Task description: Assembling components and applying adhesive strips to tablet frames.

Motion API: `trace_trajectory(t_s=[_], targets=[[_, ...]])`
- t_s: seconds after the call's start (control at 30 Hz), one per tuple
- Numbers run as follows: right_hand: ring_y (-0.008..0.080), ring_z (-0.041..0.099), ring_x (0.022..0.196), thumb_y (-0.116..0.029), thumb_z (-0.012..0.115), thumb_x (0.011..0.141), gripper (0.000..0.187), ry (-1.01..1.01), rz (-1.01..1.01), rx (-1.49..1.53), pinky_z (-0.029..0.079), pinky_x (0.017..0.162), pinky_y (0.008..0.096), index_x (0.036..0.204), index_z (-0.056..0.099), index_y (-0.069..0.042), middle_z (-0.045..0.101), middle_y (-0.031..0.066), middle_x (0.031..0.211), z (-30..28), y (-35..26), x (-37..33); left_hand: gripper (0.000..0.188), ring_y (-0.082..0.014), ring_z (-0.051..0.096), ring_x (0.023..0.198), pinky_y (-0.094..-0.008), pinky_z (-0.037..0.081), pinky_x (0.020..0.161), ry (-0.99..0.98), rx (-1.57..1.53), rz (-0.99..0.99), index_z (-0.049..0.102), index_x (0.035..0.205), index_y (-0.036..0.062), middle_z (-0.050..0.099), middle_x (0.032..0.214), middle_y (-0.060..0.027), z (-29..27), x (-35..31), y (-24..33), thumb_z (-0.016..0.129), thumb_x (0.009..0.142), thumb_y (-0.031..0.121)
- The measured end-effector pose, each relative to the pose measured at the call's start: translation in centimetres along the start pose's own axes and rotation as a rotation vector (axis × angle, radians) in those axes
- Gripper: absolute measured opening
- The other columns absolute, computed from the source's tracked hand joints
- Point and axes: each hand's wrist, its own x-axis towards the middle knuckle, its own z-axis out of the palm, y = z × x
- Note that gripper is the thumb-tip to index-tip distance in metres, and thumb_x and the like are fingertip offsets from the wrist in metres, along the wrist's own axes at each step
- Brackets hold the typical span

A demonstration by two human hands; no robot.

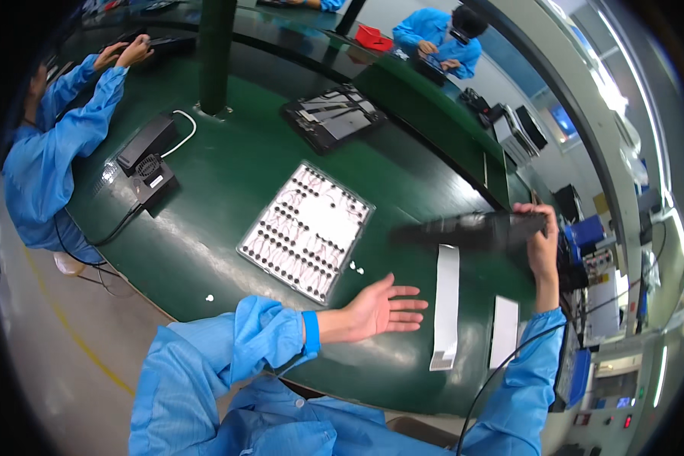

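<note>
My right hand grips one end of a flat black device, held roughly level over the right side of the green table. Motion blurs the device, so its exact kind cannot be made out. Nothing is in my left hand, which is open, palm up, with the fingers spread and a blue band at the wrist. Just beyond it lies a clear tray with rows of small round black parts on thin pinkish wires. Two white strips, a long one and a shorter one, lie between my hands and below the device.
An opened black tablet-like device lies farther back. A black box with a fan and cables stands at the left, near a green post. Co-workers in blue sit at the left and far side. Small white bits lie about.
</note>
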Motion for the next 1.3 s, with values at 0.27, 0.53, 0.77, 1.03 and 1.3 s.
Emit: trace_trajectory(t_s=[0.27, 0.53, 0.77, 1.03, 1.3], targets=[[0.0166, 0.063, 0.111, -0.010, 0.065, 0.093, 0.028, -0.223, 0.078, -0.165, 0.048, 0.098, 0.0311, 0.119, 0.062, -0.001, 0.065, 0.0111, 0.131, 6.5, 0.5, -7.3, 0.078, -0.0046, 0.053, 0.063, -0.0204, 0.039, 0.047, 0.200, 0.785, 0.140, 0.012, 0.162, 0.0153, 0.057, 0.094, -0.0002, 3.0, -2.3, 2.2, 0.060, 0.101, 0.025], [0.0344, 0.061, 0.117, -0.005, 0.067, 0.090, 0.027, 0.004, -0.098, -0.714, 0.047, 0.102, 0.0438, 0.116, 0.066, -0.008, 0.069, 0.0089, 0.123, 6.0, 7.1, -17.9, 0.087, -0.0195, 0.048, 0.131, -0.0316, 0.040, 0.109, 0.391, 1.145, 0.626, 0.009, 0.161, 0.0123, 0.042, 0.149, -0.0155, 2.0, -1.1, 2.0, 0.064, 0.095, 0.002], [0.0286, 0.067, 0.095, -0.013, 0.066, 0.095, 0.034, 0.291, -0.179, -0.648, 0.054, 0.083, 0.0367, 0.129, 0.065, -0.017, 0.073, 0.0071, 0.112, 5.6, 8.2, -18.4, 0.083, -0.0244, 0.066, 0.073, -0.0372, 0.051, 0.063, 0.568, 1.965, 0.321, 0.005, 0.158, 0.0000, 0.067, 0.113, -0.0208, 4.5, -1.9, 1.1, 0.059, 0.101, 0.027], [0.0054, 0.055, 0.056, -0.020, 0.066, 0.098, 0.019, 0.337, 0.332, 0.110, 0.042, 0.053, 0.0206, 0.103, 0.075, -0.004, 0.069, 0.0030, 0.075, 5.2, 6.2, -22.2, 0.052, -0.0400, 0.058, 0.113, -0.0501, 0.047, 0.096, -0.120, 2.774, 0.335, 0.056, 0.141, 0.0152, 0.059, 0.123, -0.0204, 11.0, 2.4, -3.1, 0.066, 0.092, 0.031], [0.0054, 0.060, 0.056, -0.017, 0.069, 0.095, 0.021, 0.188, 0.592, 0.294, 0.037, 0.047, 0.0188, 0.109, 0.068, -0.001, 0.069, 0.0045, 0.074, 4.2, 2.8, -24.9, 0.041, -0.0378, 0.038, 0.139, -0.0597, 0.017, 0.120, -0.471, 2.697, 0.175, 0.064, 0.134, 0.0281, 0.043, 0.149, -0.0179, 8.1, 5.6, -5.9, 0.058, 0.095, 0.036]])
